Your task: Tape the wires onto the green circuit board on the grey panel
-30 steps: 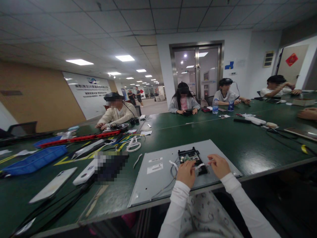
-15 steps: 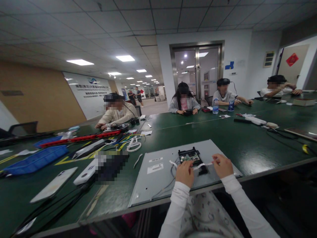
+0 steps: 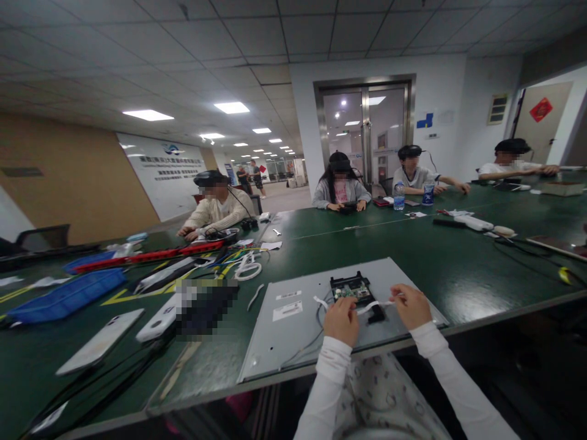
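A grey metal panel (image 3: 293, 339) lies flat at the table's front edge, with two white labels on its left part. On it sits a black bracket (image 3: 338, 283) with a green circuit board (image 3: 351, 292). A flat white ribbon cable (image 3: 370, 306) stretches between my hands, across the front of the board. My left hand (image 3: 342, 321) is closed at the cable's left part, its fingertips partly hidden. To the right, my right hand (image 3: 411, 305) pinches the cable's other end just above the panel. A thin grey wire (image 3: 307, 347) trails over the panel on the left.
Left of the panel lie a short white strip (image 3: 255, 297), a coiled white cable (image 3: 248, 267), a white phone (image 3: 101, 341) and a blue tray (image 3: 68, 296). A white device (image 3: 477, 223) with black cables lies at the right. Several people sit around the green table (image 3: 312, 238).
My hands stay in nearly the same place, the right one shifting slightly left with the cable. Across the table, the person at far right has lowered an arm, and other heads have lifted slightly.
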`<action>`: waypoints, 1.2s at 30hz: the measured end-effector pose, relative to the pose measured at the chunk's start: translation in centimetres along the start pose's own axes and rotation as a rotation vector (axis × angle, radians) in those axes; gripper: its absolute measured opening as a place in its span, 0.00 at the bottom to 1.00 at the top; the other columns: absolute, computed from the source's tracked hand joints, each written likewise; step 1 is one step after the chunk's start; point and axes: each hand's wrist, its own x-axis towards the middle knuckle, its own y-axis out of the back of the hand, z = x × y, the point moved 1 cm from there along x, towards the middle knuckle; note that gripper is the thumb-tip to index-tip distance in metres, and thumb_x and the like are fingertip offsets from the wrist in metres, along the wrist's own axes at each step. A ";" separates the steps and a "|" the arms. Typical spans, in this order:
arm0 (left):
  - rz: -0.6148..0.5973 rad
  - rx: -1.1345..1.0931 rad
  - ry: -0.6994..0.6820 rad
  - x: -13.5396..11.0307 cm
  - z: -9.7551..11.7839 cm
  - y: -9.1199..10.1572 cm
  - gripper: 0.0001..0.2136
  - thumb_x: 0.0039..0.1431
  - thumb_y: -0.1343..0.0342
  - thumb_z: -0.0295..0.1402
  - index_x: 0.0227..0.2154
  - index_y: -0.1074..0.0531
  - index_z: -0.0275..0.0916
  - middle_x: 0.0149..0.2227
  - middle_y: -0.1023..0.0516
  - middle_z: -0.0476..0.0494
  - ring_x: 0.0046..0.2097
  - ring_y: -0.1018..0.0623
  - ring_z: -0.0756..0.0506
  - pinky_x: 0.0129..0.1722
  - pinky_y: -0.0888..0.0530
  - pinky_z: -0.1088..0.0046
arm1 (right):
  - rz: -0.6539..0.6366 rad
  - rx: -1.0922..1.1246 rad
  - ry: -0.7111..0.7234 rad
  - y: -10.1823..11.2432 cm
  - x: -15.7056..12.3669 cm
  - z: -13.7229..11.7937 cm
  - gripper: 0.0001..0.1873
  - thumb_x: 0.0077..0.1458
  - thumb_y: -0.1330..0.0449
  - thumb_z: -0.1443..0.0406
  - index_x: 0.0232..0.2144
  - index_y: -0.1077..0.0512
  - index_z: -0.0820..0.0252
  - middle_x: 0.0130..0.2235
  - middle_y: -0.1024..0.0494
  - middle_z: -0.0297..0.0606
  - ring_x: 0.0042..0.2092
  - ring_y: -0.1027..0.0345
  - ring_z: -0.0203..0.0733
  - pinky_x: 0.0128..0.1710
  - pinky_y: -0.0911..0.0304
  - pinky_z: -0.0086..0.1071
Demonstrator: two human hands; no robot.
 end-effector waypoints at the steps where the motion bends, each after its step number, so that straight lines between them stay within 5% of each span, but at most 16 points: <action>1: 0.000 0.003 0.004 0.0 0.0 0.0 0.14 0.44 0.55 0.20 0.35 0.32 0.38 0.33 0.28 0.47 0.37 0.30 0.48 0.39 0.34 0.72 | -0.008 0.005 0.003 0.0 0.0 0.0 0.11 0.43 0.53 0.70 0.29 0.33 0.59 0.31 0.28 0.32 0.30 0.33 0.34 0.35 0.44 0.28; 36: -0.175 -0.206 -0.146 0.0 0.0 -0.8 0.23 0.40 0.58 0.16 0.42 0.37 0.37 0.43 0.34 0.44 0.43 0.31 0.50 0.45 0.32 0.70 | -0.114 0.063 0.105 0.2 -0.1 -1.3 0.14 0.41 0.54 0.73 0.31 0.33 0.60 0.34 0.28 0.34 0.31 0.32 0.33 0.38 0.43 0.28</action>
